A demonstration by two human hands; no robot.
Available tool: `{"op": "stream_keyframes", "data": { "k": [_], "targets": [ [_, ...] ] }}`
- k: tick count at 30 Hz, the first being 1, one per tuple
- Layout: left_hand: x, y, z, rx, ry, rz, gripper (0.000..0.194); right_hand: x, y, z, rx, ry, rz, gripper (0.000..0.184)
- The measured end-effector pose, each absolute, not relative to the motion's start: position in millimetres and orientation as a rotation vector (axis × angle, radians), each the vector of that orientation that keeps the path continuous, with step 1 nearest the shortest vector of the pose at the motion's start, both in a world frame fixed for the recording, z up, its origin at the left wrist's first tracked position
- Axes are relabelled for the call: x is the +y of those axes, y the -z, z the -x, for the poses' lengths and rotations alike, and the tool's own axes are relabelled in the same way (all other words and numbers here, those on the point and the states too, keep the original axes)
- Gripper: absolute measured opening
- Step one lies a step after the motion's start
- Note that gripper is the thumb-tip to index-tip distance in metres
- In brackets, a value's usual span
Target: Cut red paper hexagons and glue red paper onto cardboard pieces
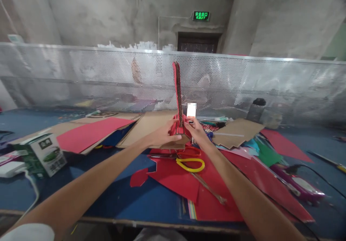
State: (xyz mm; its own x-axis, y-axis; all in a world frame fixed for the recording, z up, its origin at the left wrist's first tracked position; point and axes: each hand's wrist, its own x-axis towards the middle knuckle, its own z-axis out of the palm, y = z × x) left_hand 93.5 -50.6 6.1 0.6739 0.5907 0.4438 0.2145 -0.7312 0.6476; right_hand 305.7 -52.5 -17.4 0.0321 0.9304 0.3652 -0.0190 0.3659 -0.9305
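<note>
In the middle of the view stands a red cardboard craft piece [177, 89], a tall narrow upright with its brown corrugated edge facing me and a wider red base. My left hand [164, 132] is closed around the left side of that base, its thumb laid across the front. From the right, my right hand [196, 130] grips the same base, the thumb pressing against it. Just below both hands lies a pair of scissors [190, 164] with yellow and red handles. Red paper [175, 183] with cut edges spreads underneath.
A green and white box [44, 154] stands at left. Brown cardboard sheets [146, 125] and a red sheet [94, 133] lie behind my left arm. Beyond the hands, a lit phone screen [191, 110] shows. At right are a purple tool [300, 185] with a cord, a dark bottle [256, 110] and a knife [328, 161].
</note>
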Motion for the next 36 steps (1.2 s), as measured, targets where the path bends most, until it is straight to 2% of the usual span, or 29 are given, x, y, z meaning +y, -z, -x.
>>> {"op": "stream_keyframes", "data": {
  "k": [4,9,17,24,27,31,36],
  "targets": [
    [-51.8,-1.4,-94.2,0.663,-0.923,-2.318,0.082,-52.2,18.3,-307.4,-1.316,-0.972,0.956,0.043],
    [-52.5,-2.3,-95.5,0.653,-0.951,-2.336,0.073,-51.2,20.3,-310.1,-1.304,-1.05,0.991,0.038],
    [-61.0,-9.9,-102.2,0.582,-1.049,-2.227,0.06,-68.4,9.0,-308.1,-1.243,-1.32,0.902,0.044],
    [-48.9,-6.2,-94.9,0.607,-1.15,-1.635,0.052,-69.5,0.7,-311.7,-0.993,-1.454,0.801,0.016],
    [-39.4,-1.6,-91.1,0.478,-1.247,-1.449,0.054,-69.7,2.7,-311.5,-1.033,-1.521,0.811,0.014],
    [-35.4,6.1,-93.7,0.404,-1.282,-1.377,0.06,-77.0,3.2,-304.8,-1.167,-1.65,0.764,0.022],
    [-42.6,10.2,-102.5,0.366,-1.327,-1.351,0.062,-82.7,0.7,-299.6,-1.176,-1.662,0.684,0.016]
  ]
}}
